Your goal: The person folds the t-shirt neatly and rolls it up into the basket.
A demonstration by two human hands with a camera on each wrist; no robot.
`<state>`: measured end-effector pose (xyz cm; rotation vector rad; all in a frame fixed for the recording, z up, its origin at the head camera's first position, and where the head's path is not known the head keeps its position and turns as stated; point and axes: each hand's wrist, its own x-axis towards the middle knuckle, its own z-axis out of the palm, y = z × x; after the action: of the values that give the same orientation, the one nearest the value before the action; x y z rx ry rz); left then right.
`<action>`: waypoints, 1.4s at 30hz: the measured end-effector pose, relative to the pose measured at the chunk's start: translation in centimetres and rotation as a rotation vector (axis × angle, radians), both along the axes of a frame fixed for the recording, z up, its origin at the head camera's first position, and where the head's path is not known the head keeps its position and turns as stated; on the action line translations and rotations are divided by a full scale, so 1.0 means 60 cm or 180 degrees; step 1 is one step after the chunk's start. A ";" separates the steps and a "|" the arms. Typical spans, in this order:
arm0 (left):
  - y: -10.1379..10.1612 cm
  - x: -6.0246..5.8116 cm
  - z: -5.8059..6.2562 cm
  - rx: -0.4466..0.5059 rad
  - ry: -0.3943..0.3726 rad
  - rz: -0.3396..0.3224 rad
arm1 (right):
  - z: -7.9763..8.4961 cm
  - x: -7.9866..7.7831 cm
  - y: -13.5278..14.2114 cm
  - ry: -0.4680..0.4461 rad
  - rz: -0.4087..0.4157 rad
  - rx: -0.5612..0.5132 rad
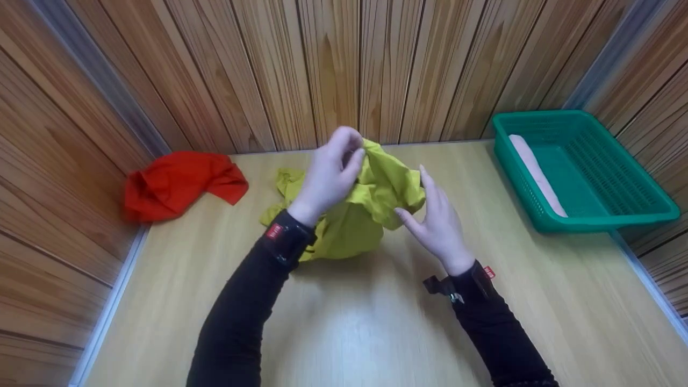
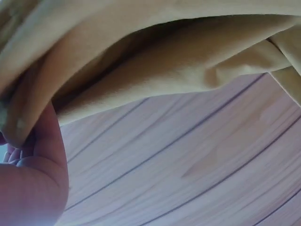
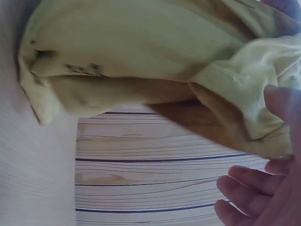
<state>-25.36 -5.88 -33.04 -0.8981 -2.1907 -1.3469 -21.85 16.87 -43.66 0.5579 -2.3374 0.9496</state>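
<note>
A crumpled yellow cloth point(image 1: 349, 231) hangs between both hands above the table; its kind is unclear. My left hand point(image 1: 330, 172) pinches its upper edge between thumb and curled fingers. In the left wrist view, folds of the cloth point(image 2: 178, 66) drape over part of that hand point(image 2: 37, 174). At the cloth's right end, my right hand point(image 1: 438, 220) has its thumb and fairly straight fingers spread on either side of the fabric. The right wrist view shows the thumb of this hand point(image 3: 277, 188) against the cloth point(image 3: 117, 42), which bears a small dark print and gapes along its lower edge.
A bunched red cloth point(image 1: 183, 185) lies at the left wall. On the right stands a green basket point(image 1: 602, 223) with a folded pale pink cloth point(image 1: 537, 174) along its left side. Wood-panelled walls point(image 1: 328, 70) enclose the pale table point(image 1: 344, 338) at the back and sides.
</note>
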 end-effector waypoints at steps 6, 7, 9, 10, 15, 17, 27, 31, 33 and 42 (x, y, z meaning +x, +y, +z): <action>0.014 -0.004 -0.051 -0.0197 -0.0534 -0.0228 | 0.003 -0.002 0.003 0.0163 -0.0019 0.0033; 0.013 -0.005 -0.057 -0.0309 -0.0690 -0.0289 | 0.001 -0.003 0.004 0.0179 -0.0002 0.0084; 0.007 -0.005 -0.068 -0.0563 -0.0944 -0.0388 | -0.003 -0.004 0.004 0.0194 0.0041 0.0175; 0.002 -0.006 -0.072 -0.0696 -0.1022 -0.0415 | -0.006 -0.005 0.004 0.0201 0.0069 0.0211; -0.038 -0.010 -0.099 -0.1425 -0.0926 -0.0299 | -0.018 -0.004 0.010 0.0110 0.0167 0.0394; -0.060 -0.009 -0.117 -0.1722 -0.0814 -0.0226 | -0.023 0.000 0.015 -0.0023 0.0187 0.0518; -0.154 0.025 -0.231 -0.2597 -0.1347 0.0248 | -0.057 0.014 0.040 -0.0876 -0.0008 0.1292; -0.170 0.042 -0.264 -0.2768 -0.1460 0.0582 | -0.072 0.010 0.044 -0.0996 -0.0311 0.1226; -0.174 0.047 -0.277 -0.2844 -0.1389 0.0725 | -0.078 0.009 0.046 -0.1065 -0.0441 0.1195; -0.193 0.045 -0.299 -0.2683 -0.1284 0.1001 | -0.088 0.001 0.072 -0.1251 -0.0617 0.1207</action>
<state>-22.67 -17.45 -51.00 -0.4977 -3.1255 -0.4444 -21.80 21.19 -48.93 0.2937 -2.8916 0.5648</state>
